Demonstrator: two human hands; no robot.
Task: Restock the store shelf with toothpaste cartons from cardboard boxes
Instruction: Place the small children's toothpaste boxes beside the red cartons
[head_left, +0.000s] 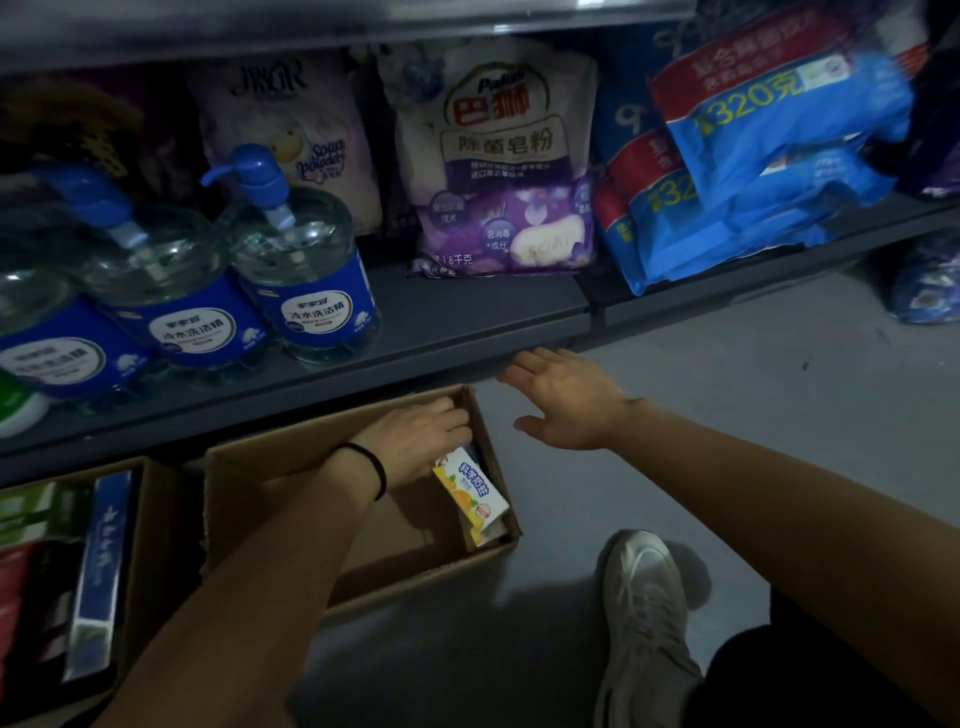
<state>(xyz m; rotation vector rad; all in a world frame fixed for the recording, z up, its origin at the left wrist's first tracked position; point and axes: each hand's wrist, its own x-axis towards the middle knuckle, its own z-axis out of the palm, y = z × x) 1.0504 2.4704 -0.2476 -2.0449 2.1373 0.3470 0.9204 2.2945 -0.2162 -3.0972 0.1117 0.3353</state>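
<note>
- My left hand (415, 441) sits at centre frame, reaching down into the open cardboard box (358, 551) on the floor; its fingers curl around the top end of a white and yellow toothpaste carton (470, 493), gripping it.
- That carton leans against the box's right wall, tilted, with another carton partly visible under it; I cannot tell how many lie there.
- My right hand (563, 402) hovers just right of the box, palm down, fingers spread wide and holding nothing, its fingertips near the front edge of the grey shelf (467, 322).
- On the shelf, upper left of the frame, stand clear pump bottles (306, 265) with blue labels; at upper centre a purple soap powder bag (498, 166); at upper right blue and red packs (769, 156).
- At lower left a second box (150, 519) holds dark cartons.
- A pale sneaker (644, 613) rests on the grey floor at lower right.
</note>
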